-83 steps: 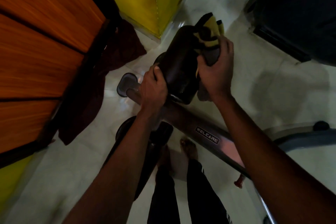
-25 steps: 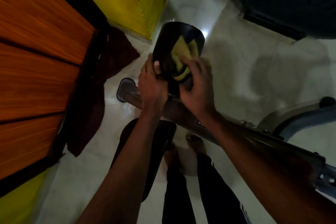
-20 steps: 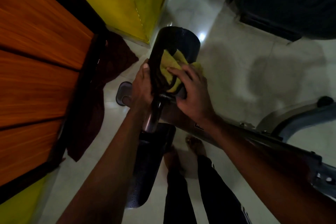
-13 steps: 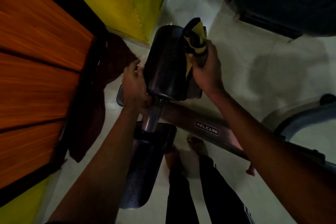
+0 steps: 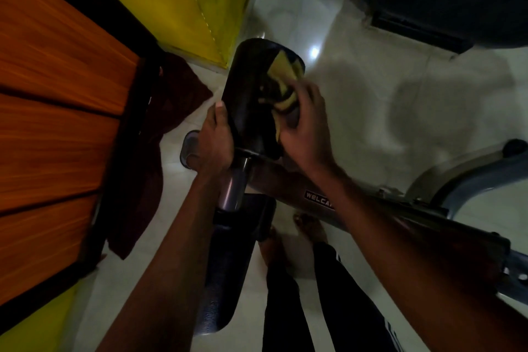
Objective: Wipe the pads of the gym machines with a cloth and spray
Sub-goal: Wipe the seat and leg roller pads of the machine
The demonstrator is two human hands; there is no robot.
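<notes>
A black roller pad stands on a steel post in the middle of the view. My left hand grips its lower left side, thumb up along the pad. My right hand holds a yellow and black cloth bunched against the pad's right face. A second black roller pad hangs lower on the same post, below my left forearm. No spray bottle is in view.
The machine's steel arm with a WELCARE label runs from the post to the lower right. An orange wooden panel and a dark red cloth are at left, a yellow wall behind. My legs and feet stand on the pale tiled floor.
My right hand has brought the cloth from the pad's upper right edge down onto its right face. My left hand has slid up to grip the pad's lower left side.
</notes>
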